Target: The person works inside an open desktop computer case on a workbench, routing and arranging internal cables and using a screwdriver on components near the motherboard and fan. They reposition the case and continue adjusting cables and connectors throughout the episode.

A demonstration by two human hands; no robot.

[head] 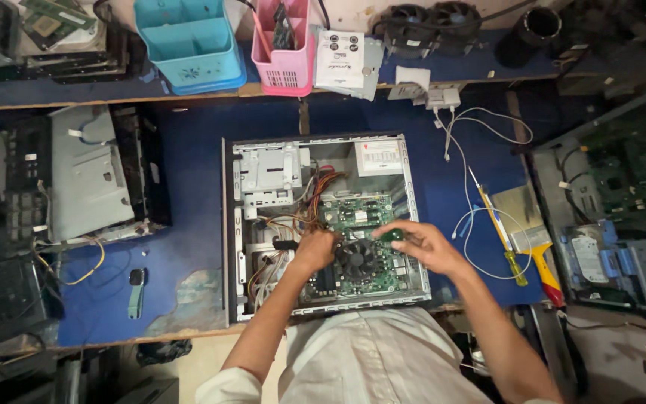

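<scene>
Fingers [380,229] of the right hand [426,245] were pinched narrow on a small green circuit module [392,235], held just above the green motherboard [359,224] inside the open computer case [323,228]. The left hand [315,251] rested at the left edge of the black cooler fan [357,259]; its fingers were curled down into the case, and whether they gripped anything could not be told.

The module looked thin, light and stiff, the kind of part that would crack or bend at the contacts if forced, so it was best taken by its short edges, as the right hand seemed to hold it, and kept off the chips. The fan appeared fixed to the board and would not give; its blades looked fragile. The case, sheet metal lying on its side on the blue counter [188,224], judged heavy and rigid, with sharp-looking rims.

As a container the case held the motherboard, the fan, a grey drive cage [267,176] at upper left, a power supply [377,157] at upper right, and a bundle of orange, yellow and red wires [323,185] between them. On the shelf behind, a blue plastic basket [188,45] showed no contents from this view, while the pink basket [285,45] beside it held a dark flat part and a thin rod. A yellow-handled screwdriver [504,238] lay right of the case, near white cables [472,161].
</scene>
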